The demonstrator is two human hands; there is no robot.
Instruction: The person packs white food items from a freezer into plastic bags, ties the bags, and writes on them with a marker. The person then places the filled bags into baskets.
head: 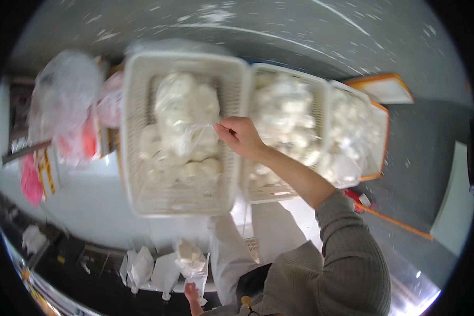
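My right hand point(237, 135) pinches the gathered neck of a clear plastic bag point(186, 104) full of pale, rounded pieces. This bag rests on other bagged pale pieces point(187, 172) inside a cream plastic crate point(181, 205). At the bottom edge, my left hand point(191, 292) has its fingers curled by the lower end of a white bag point(190, 258); blur and its small size hide whether it grips it. Beside that bag lie two more white bags point(140, 266), point(166, 272). What the pale pieces are cannot be made out.
Two more crates point(324, 85), point(363, 94) with bagged pale pieces stand to the right, beside an orange-edged white box point(375, 138). Large plastic bags point(69, 94) with pink and red contents are at left. A dark bench point(71, 276) runs along the lower left.
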